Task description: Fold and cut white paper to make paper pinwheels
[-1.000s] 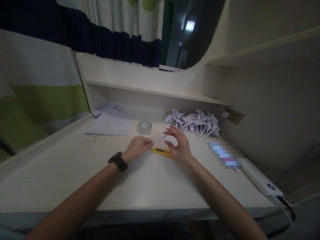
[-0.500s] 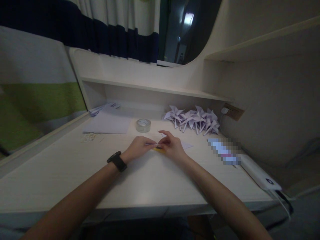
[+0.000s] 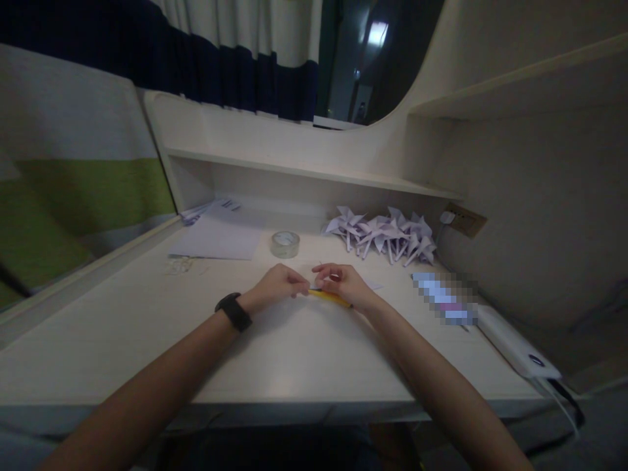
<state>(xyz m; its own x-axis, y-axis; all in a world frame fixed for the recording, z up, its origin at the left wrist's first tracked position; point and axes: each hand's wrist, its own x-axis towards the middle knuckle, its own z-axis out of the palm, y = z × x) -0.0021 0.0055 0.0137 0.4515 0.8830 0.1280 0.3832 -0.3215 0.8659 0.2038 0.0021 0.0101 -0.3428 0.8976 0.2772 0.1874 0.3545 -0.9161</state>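
My left hand (image 3: 280, 282), a dark watch on its wrist, is closed in a pinch over the middle of the desk. What lies between its fingertips is too small to make out. My right hand (image 3: 343, 282) is bent around a slim yellow tool (image 3: 328, 297) with dark ends, which slants under the palm; its exact kind is unclear. The tool's left end is close to the left fingertips. Behind the right hand a white paper piece (image 3: 377, 286) shows only at its edge, mostly covered by the hand.
A roll of clear tape (image 3: 285, 246) stands beyond my hands. Several white paper pinwheels (image 3: 380, 232) lie at the back right, paper sheets (image 3: 216, 235) at the back left, with small scraps (image 3: 184, 265) before them. A blurred phone (image 3: 444, 299) and white power strip (image 3: 515, 343) are rightward.
My hands have drawn slightly apart, and more of the yellow tool shows beneath the right hand. The whole view has shifted a little.
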